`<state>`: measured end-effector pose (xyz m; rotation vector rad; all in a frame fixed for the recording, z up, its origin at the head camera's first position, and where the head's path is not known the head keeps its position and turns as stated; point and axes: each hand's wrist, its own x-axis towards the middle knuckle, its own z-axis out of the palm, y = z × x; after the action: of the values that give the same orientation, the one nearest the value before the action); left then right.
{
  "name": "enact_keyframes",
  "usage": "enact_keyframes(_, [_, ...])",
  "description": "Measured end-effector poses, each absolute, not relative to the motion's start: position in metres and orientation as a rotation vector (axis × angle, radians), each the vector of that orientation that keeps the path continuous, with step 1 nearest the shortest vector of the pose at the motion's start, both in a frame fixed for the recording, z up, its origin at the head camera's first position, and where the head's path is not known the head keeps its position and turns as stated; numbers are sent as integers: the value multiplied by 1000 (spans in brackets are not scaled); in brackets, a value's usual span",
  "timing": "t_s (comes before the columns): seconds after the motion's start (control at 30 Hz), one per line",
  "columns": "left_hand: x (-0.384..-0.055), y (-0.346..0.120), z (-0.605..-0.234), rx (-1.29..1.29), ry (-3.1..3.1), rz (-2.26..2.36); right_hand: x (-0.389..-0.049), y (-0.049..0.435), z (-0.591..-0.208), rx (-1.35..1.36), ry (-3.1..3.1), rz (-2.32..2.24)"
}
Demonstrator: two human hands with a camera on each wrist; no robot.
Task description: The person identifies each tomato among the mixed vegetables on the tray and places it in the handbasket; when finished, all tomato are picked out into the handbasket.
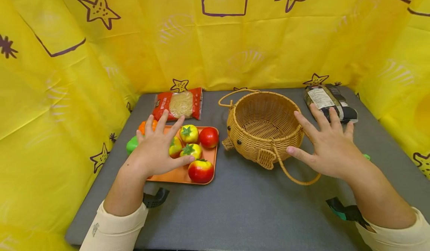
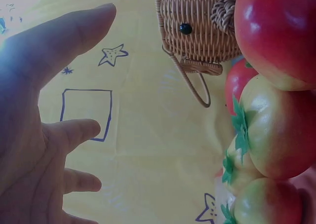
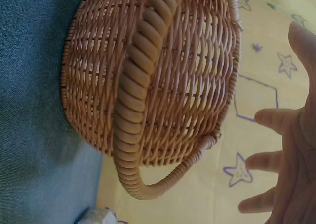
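Note:
My left hand (image 1: 155, 149) hovers over the left part of an orange tray (image 1: 168, 177), fingers spread and holding nothing. On the tray lie red tomatoes (image 1: 208, 137), yellow-green ones with green leaf tops (image 1: 190, 151) and a red-yellow one (image 1: 201, 171). The left hand partly hides an orange piece (image 1: 147, 126) and a green piece (image 1: 132, 144) at the tray's left. My right hand (image 1: 330, 150), fingers spread too, is held just right of a pig-shaped wicker basket (image 1: 250, 152) and overlaps its rim in the head view. One looped basket handle (image 3: 133, 95) hangs down on the near side.
A red bag of noodles (image 1: 179, 103) lies behind the tray. At the back right lies a dark package with a white label (image 1: 327, 100). A small green thing (image 1: 367, 156) peeks out behind the right wrist. Yellow patterned cloth (image 1: 218, 53) walls the grey table (image 1: 235, 213).

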<state>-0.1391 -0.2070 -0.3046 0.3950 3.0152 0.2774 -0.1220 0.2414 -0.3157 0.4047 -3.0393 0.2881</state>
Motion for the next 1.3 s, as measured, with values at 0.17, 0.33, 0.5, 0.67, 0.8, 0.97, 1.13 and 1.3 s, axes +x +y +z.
enact_keyframes(0.17, [-139,-208,-306,398,3014,282,-121,241,-317,400,-3044,291])
enact_keyframes(0.33, [-139,-208,-306,414,3018,285,-120,241,-316,394,-3042,302])
enact_keyframes(0.5, [-138,-206,-306,435,3022,292,-120,239,-314,405,-3018,334])
enact_keyframes(0.67, [-138,-205,-306,470,3027,299,-120,234,-313,453,-2984,392])
enact_keyframes(0.8, [-137,-203,-307,502,3024,298,-119,227,-315,519,-2945,416])
enact_keyframes(0.97, [-135,-201,-309,533,3010,299,-118,218,-320,604,-2881,451])
enact_keyframes(1.13, [-132,-199,-313,644,3003,321,-118,212,-325,659,-2850,467])
enact_keyframes(1.3, [-130,-195,-319,744,2952,354,-116,208,-328,676,-2854,464])
